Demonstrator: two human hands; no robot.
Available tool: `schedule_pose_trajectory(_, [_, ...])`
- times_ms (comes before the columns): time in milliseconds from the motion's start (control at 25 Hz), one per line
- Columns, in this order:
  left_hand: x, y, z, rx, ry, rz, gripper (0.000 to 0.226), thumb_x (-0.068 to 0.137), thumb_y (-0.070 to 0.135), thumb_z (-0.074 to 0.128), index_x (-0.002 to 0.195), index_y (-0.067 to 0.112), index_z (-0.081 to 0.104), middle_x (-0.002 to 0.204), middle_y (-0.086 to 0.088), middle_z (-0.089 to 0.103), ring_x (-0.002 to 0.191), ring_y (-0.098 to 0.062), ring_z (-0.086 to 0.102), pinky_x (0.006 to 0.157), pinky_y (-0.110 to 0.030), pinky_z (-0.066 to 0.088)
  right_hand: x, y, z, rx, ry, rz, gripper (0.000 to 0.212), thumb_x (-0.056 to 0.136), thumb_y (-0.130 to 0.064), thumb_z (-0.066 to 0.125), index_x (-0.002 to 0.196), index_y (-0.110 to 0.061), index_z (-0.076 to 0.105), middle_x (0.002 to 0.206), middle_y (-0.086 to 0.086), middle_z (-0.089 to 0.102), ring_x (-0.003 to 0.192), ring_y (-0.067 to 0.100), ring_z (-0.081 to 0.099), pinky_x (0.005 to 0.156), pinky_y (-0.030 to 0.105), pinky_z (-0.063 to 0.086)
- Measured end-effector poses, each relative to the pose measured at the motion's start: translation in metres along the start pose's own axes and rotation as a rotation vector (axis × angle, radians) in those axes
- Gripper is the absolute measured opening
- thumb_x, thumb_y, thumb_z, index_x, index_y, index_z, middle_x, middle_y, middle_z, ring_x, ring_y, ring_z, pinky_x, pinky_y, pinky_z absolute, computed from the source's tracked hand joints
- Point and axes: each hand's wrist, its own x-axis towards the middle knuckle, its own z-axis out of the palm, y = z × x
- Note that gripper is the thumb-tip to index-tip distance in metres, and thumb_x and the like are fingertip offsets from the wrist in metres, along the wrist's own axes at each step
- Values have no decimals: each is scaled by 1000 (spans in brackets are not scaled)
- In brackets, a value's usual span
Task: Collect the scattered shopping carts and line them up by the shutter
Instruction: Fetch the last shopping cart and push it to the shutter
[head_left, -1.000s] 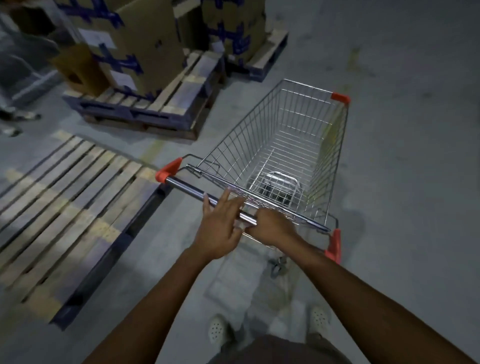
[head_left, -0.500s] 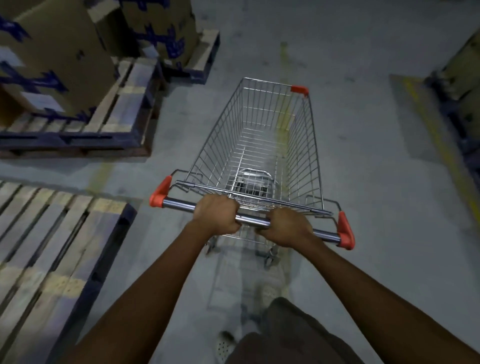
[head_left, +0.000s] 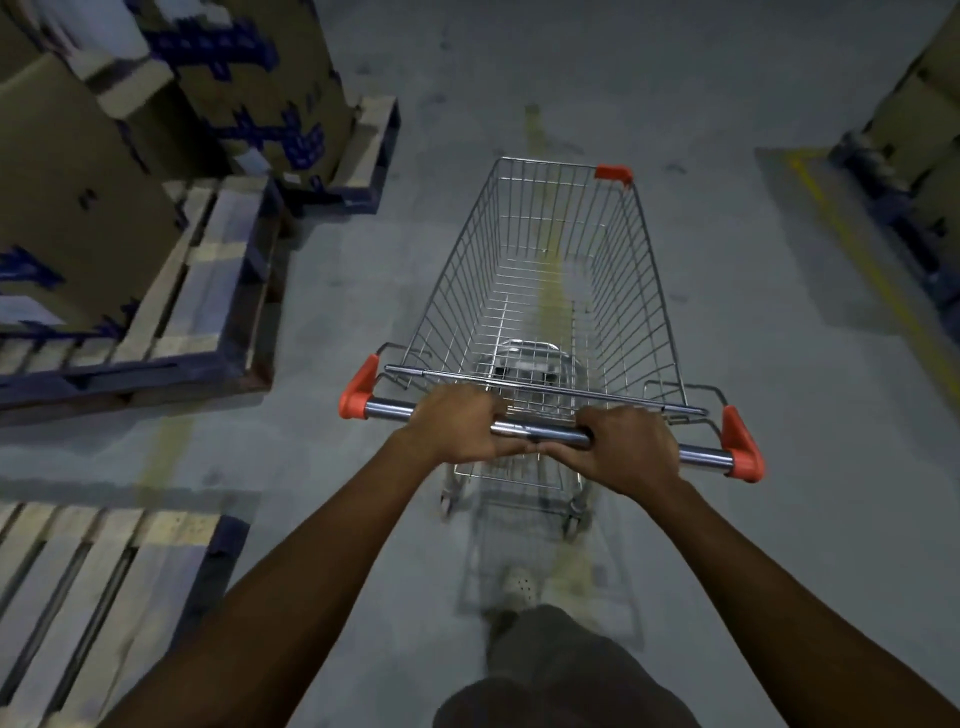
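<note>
**Cart squared up and rolling down the aisle**

Both hands are now wrapped on the handle (head_left: 540, 431) of the cart (head_left: 550, 291). The left hand (head_left: 457, 431) has its fingers curled tight over the bar; 1 second ago those fingers were spread and only resting on it. The right hand (head_left: 626, 447) is clenched on the bar just beside it, thumbs nearly touching, at the centre of the frame.

The cart itself has swung. A second ago it pointed toward the upper right; now its basket runs straight up the frame, along the faded yellow line (head_left: 556, 312) on the floor. The boxes (head_left: 72, 208) on their pallet (head_left: 208, 291) have slid to the upper left, an empty pallet (head_left: 93, 582) sits at lower left, and more stacked goods (head_left: 919, 145) have come into view at the upper right edge.

I'd say the turn is finished and the push has begun: 1 cart is collected and on its way. No shutter and no other carts show here, so the lining-up is yet to come. The aisle ahead looks open between the pallets.
</note>
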Motion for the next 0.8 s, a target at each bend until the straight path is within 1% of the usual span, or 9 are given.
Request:
schedule_pose_trajectory(120, [78,-35,-19,9,38,-69,74,67,95,28,79,29,61,79,6,65,81,-19,64,68,-31,41,71,44,11,51,89,37,69,74,-89,29,76,-29,61,69,-8,64,62,15,61,55,26,41])
schedule_pose_trajectory(160, [102,-42,-21,57,90,-98,79,69,94,25,86,28,64,87,3,68,88,-20,64,74,-33,41,91,55,19,38,117,59,68,78,-86,30,80,-28,64,74,-6,66,70,17,61,61,29,42])
schedule_pose_trajectory(200, [126,-45,-21,125,139,-149,82,72,93,22,95,27,65,98,0,69,97,-22,62,86,-39,40,112,65,25,24,134,108,65,81,-83,33,86,-28,66,82,-5,67,79,18,60,71,34,43])
schedule_pose_trajectory(240, [148,-44,-20,161,178,-220,86,75,90,20,107,24,64,110,-4,66,109,-27,57,100,-49,33,131,74,32,33,140,179,61,83,-80,37,94,-28,67,93,-3,67,89,20,59,83,39,41])
schedule_pose_trajectory(280, [175,-40,-20,149,211,-296,87,79,87,19,119,22,60,121,-9,60,120,-32,51,107,-57,22,152,85,37,62,144,261,58,85,-76,40,103,-28,66,105,-2,66,101,21,57,95,43,36])
schedule_pose_trajectory(320, [198,-36,-19,106,243,-360,86,82,83,19,128,20,54,130,-14,54,127,-36,43,110,-62,14,170,95,40,95,153,331,55,87,-72,42,112,-29,63,118,1,62,114,22,52,106,45,28])
schedule_pose_trajectory(400, [250,-36,-23,29,296,-398,82,86,78,19,135,19,48,141,-20,44,135,-41,33,111,-64,9,211,125,43,121,175,397,53,90,-65,42,125,-29,56,138,6,51,132,25,40,117,48,14])
schedule_pose_trajectory(640, [435,-79,-49,27,348,-286,73,90,72,21,137,21,45,150,-20,34,140,-41,25,112,-62,7,366,242,59,87,216,358,54,95,-59,35,136,-26,47,149,11,38,141,30,28,117,52,9])
schedule_pose_trajectory(800, [594,-121,-76,11,377,-213,78,87,74,24,138,20,45,148,-20,37,138,-43,28,111,-61,6,500,329,61,106,133,383,72,89,-65,27,147,-24,33,159,15,20,149,32,11,119,52,3])
